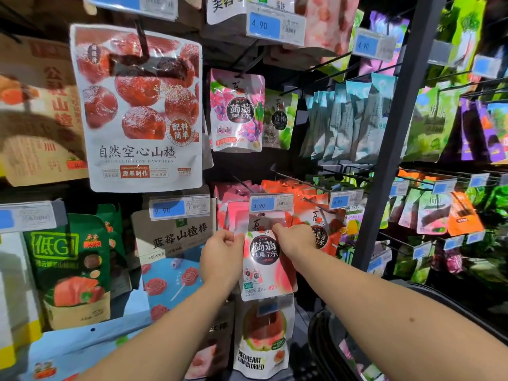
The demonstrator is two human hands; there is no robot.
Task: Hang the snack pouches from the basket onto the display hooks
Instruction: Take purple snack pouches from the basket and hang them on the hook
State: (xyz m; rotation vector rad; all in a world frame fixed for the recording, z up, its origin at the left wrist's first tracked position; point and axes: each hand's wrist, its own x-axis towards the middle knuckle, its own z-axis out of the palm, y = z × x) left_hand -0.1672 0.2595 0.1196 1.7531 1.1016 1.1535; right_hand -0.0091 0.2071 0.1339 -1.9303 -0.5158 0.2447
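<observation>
A pink and white peach jelly pouch (265, 266) hangs in front of a display hook just below a 4.90 price tag (270, 202). My left hand (222, 255) pinches its upper left edge. My right hand (295, 239) pinches its top right corner near the hang hole. Behind it, several matching pink pouches (233, 204) sit on the same hook. Whether the hole is on the hook I cannot tell. The dark basket (338, 342) stands at the lower right with pouches inside.
Red-orange pouches (321, 224) hang right beside my right hand. A guava pouch (262, 342) hangs directly below. A large hawthorn bag (137, 108) hangs upper left, and a dark shelf upright (395, 138) runs down the right.
</observation>
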